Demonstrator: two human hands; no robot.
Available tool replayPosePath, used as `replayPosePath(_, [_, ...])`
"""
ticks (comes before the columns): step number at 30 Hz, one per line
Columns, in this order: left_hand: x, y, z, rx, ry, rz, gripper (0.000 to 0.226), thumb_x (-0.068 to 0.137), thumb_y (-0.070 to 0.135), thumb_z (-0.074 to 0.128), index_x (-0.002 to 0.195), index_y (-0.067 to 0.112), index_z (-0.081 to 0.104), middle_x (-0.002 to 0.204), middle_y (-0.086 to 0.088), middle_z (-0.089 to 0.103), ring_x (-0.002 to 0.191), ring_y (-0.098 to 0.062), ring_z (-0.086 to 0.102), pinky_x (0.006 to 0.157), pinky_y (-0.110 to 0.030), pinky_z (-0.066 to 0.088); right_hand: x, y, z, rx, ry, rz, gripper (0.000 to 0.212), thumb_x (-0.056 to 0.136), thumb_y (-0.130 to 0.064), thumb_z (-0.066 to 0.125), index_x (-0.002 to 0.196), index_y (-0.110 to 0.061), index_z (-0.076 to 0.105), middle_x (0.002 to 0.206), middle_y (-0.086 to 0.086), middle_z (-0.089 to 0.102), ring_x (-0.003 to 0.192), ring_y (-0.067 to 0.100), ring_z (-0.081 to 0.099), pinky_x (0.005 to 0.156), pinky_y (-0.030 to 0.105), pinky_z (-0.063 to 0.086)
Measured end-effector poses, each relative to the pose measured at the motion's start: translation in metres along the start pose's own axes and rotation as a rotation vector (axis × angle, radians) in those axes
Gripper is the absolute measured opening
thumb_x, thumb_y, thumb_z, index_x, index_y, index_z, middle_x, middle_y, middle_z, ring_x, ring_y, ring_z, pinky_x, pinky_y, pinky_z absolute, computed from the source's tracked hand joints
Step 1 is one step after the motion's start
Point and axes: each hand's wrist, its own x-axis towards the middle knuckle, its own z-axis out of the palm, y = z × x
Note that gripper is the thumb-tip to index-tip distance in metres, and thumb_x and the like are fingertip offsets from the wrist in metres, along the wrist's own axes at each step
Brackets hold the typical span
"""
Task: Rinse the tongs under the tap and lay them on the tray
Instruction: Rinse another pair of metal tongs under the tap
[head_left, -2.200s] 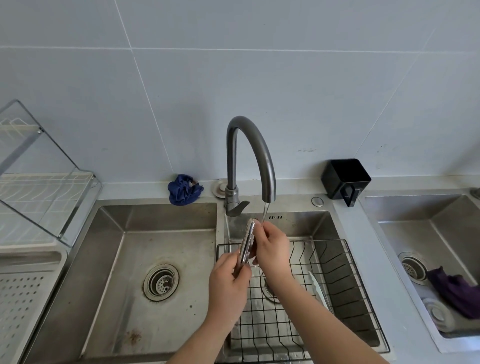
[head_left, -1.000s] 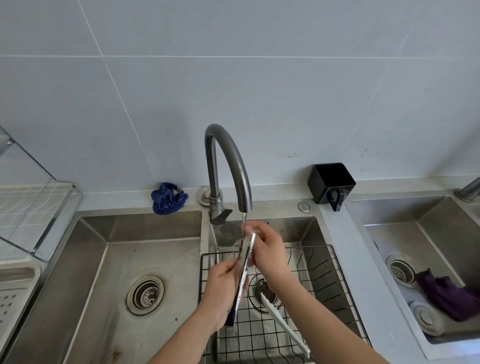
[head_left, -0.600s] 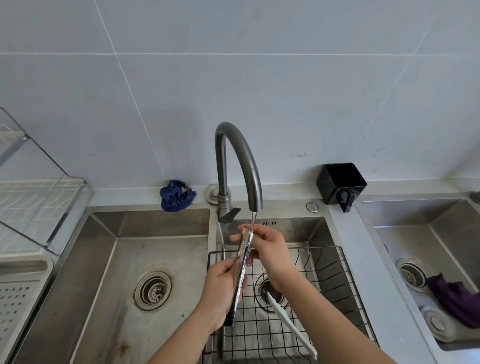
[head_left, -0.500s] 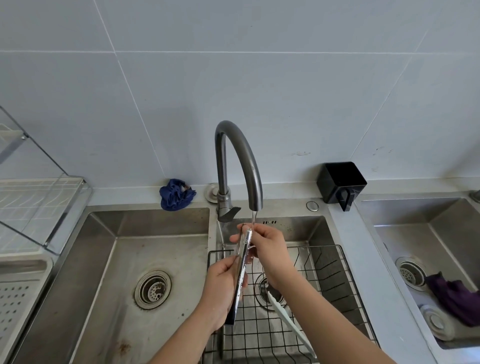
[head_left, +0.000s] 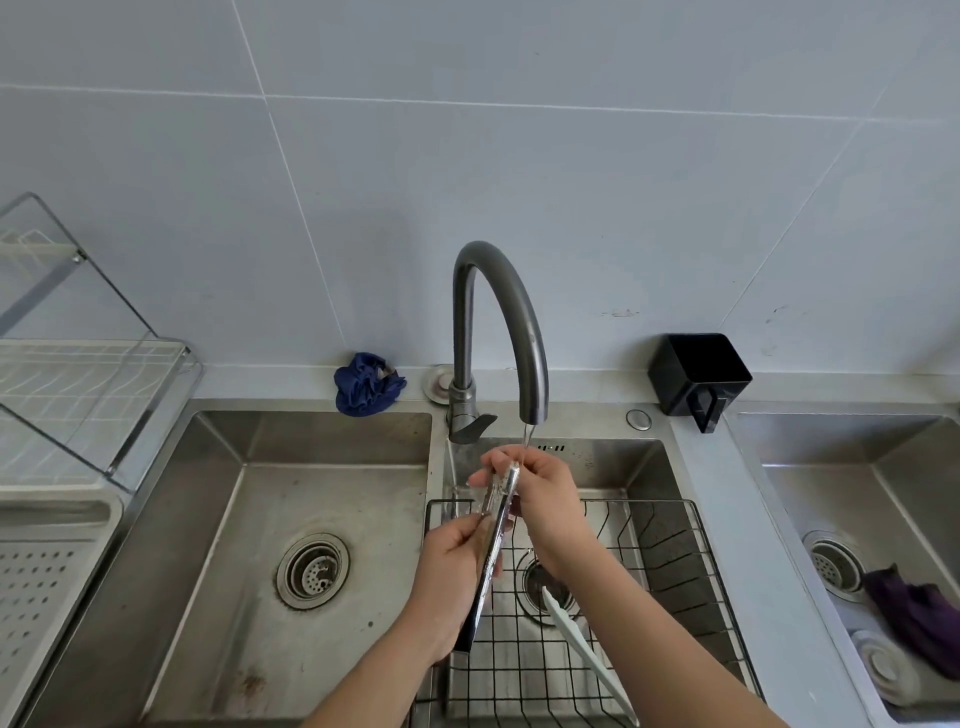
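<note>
- The right-hand basin (head_left: 597, 462) of the double sink holds a black wire basket (head_left: 675, 561); in the basket lies a long white utensil (head_left: 587, 649), slanting down toward the near edge, beside the drain.
- The left-hand basin (head_left: 249, 519) has only its round strainer drain (head_left: 312, 570) and some rusty marks on the floor.
- A separate sink (head_left: 909, 467) at far right contains a purple cloth (head_left: 919, 618) and a pale rolled item (head_left: 883, 665) next to its drain.
- On the ledge behind stand a black square cup (head_left: 698, 374) and a crumpled blue cloth (head_left: 368, 384).
- At far left, a dish rack (head_left: 93, 395) sits over a white perforated tray (head_left: 47, 571); nothing is visible on the tray.
- The tongs (head_left: 493, 540) are over the right-hand basin, held nearly upright with the tips just below the tap (head_left: 498, 332), where a thin stream of water meets them.
- The left hand (head_left: 452, 577) has its fingers wrapped around the lower handle part, clamped on it.
- The right hand (head_left: 540, 499) has its fingers curled closed around the upper metal part near the tips.
- Compared with half a second ago, both hands and the tongs are in nearly the same place under the spout; the right hand's fingers have crept slightly higher toward the tips, and the white utensil has not moved.
</note>
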Motion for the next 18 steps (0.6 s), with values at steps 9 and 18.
replayPosePath(9, [0.001, 0.004, 0.000, 0.012, 0.001, 0.023, 0.030, 0.102, 0.015, 0.051, 0.090, 0.019, 0.078, 0.060, -0.007, 0.056, 0.050, -0.011, 0.049, 0.043, -0.021, 0.036, 0.000, -0.001, 0.000, -0.084, 0.116, -0.157, 0.028, 0.099, -0.023, 0.064, 0.073, -0.016, 0.071, 0.068, 0.020, 0.070, 0.054, 0.021, 0.062, 0.044, 0.029, 0.048])
replayPosePath(18, [0.005, 0.014, -0.017, -0.220, -0.270, -0.211, 0.028, 0.097, 0.023, 0.057, 0.102, 0.000, 0.072, 0.065, -0.015, 0.062, 0.043, -0.021, 0.046, 0.041, -0.024, 0.032, -0.004, 0.001, -0.015, 0.107, -0.193, -0.060, 0.026, 0.102, -0.011, 0.056, 0.124, -0.011, 0.070, 0.084, 0.012, 0.068, 0.065, 0.019, 0.055, 0.053, 0.027, 0.043])
